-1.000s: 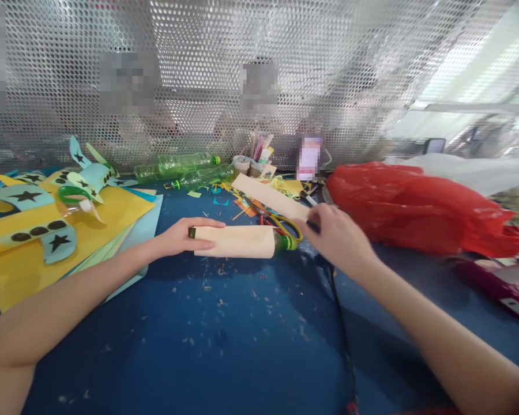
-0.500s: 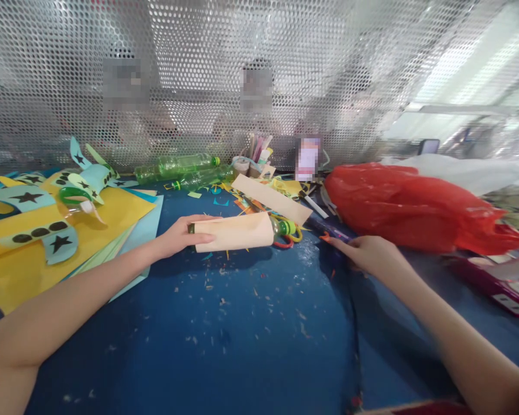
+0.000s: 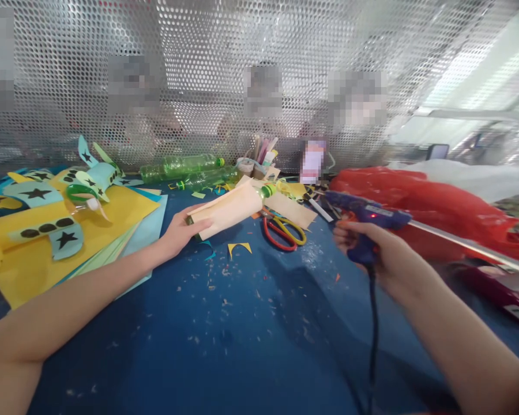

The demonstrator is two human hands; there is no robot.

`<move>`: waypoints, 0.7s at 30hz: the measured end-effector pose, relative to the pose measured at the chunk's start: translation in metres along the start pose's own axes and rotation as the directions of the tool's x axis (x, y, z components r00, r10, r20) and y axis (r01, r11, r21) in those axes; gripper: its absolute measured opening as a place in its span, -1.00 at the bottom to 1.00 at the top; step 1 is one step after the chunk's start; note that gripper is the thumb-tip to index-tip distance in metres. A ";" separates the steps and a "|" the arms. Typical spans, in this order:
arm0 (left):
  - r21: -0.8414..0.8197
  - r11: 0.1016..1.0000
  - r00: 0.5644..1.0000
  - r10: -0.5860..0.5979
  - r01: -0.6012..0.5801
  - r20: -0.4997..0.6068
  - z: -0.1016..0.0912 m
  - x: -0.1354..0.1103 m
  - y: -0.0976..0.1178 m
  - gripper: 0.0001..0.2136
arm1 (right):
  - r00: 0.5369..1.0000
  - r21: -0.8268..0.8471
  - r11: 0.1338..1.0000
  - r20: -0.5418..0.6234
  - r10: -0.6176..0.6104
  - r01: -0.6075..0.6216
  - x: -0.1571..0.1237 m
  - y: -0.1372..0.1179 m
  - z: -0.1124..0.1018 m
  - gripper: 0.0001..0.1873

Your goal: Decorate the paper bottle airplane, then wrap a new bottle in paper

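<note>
My left hand (image 3: 182, 229) is closed round the base end of a green plastic bottle (image 3: 268, 190) wrapped in cream paper (image 3: 231, 210). The bottle is tilted, its green cap pointing away to the right. In my right hand (image 3: 374, 248) is a blue hot glue gun (image 3: 367, 212), raised above the table, with a red light lit on its side. A long glue stick (image 3: 467, 245) sticks out of its back and a black cord (image 3: 373, 328) hangs from its handle. Scissors (image 3: 283, 231) with red and yellow handles lie between the hands.
Yellow and light-blue paper sheets (image 3: 112, 230) with star-marked paper crafts (image 3: 34, 193) lie at left. Green bottles (image 3: 184, 166), pen cups (image 3: 246, 167) and a phone (image 3: 313, 161) stand behind. A red plastic bag (image 3: 372, 178) and a maroon power strip (image 3: 501, 297) are at right.
My right hand has lifted the glue gun off the table and turned it upright. The wrapped bottle in my left hand has risen and tilted, uncovering the scissors.
</note>
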State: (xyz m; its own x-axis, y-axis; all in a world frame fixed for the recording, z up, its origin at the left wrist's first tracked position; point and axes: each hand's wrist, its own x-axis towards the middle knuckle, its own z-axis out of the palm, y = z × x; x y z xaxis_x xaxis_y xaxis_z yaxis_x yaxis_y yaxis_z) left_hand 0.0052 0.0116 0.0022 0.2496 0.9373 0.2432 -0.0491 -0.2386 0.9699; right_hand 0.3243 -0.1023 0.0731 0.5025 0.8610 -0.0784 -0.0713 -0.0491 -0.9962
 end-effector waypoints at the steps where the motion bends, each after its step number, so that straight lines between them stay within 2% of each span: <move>1: 0.036 0.999 1.000 0.012 -0.012 -0.001 0.000 0.000 0.001 -0.48 | 1.000 0.020 1.000 -0.005 0.021 -0.021 -0.004 0.000 0.007 -0.84; 2: 0.076 0.997 1.000 0.022 -0.022 0.003 -0.001 0.000 0.002 -0.49 | 0.999 0.010 1.000 0.046 -0.004 0.004 -0.008 -0.001 0.014 -0.81; 4: 0.169 0.985 0.999 0.036 -0.040 0.022 -0.001 -0.001 0.005 -0.51 | 0.969 -0.045 0.994 0.232 -0.088 0.101 -0.017 -0.003 0.027 -0.82; 7: 0.293 0.953 0.996 0.063 -0.080 0.064 -0.002 -0.004 0.009 -0.54 | 0.841 -0.208 0.919 0.505 -0.192 0.334 -0.028 -0.005 0.046 -0.77; 9: 0.325 0.938 0.991 0.095 -0.122 0.099 -0.002 -0.005 0.011 -0.55 | 0.768 -0.331 0.814 0.607 -0.204 0.478 -0.034 -0.006 0.057 -0.68; 11: 0.342 0.926 0.984 0.126 -0.161 0.123 -0.002 -0.005 0.011 -0.56 | 0.729 -0.410 0.708 0.649 -0.218 0.576 -0.039 -0.004 0.067 -0.60; 14: 0.384 0.902 0.979 0.154 -0.195 0.135 -0.002 -0.005 0.010 -0.56 | 0.719 -0.459 0.620 0.644 -0.261 0.636 -0.041 0.002 0.080 -0.57; 21: 0.454 0.846 0.960 0.240 -0.281 0.146 0.000 -0.008 0.007 -0.59 | 0.710 -0.486 0.585 0.662 -0.238 0.649 -0.038 0.008 0.098 -0.61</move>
State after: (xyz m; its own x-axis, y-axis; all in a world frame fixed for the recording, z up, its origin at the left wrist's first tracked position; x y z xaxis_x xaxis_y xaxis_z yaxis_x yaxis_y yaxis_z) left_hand 0.0027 0.0028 0.0072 0.3694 0.8049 0.4644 0.3274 -0.5804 0.7456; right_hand 0.2199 -0.0860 0.0714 -0.1966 0.9587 0.2057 0.7037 0.2840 -0.6512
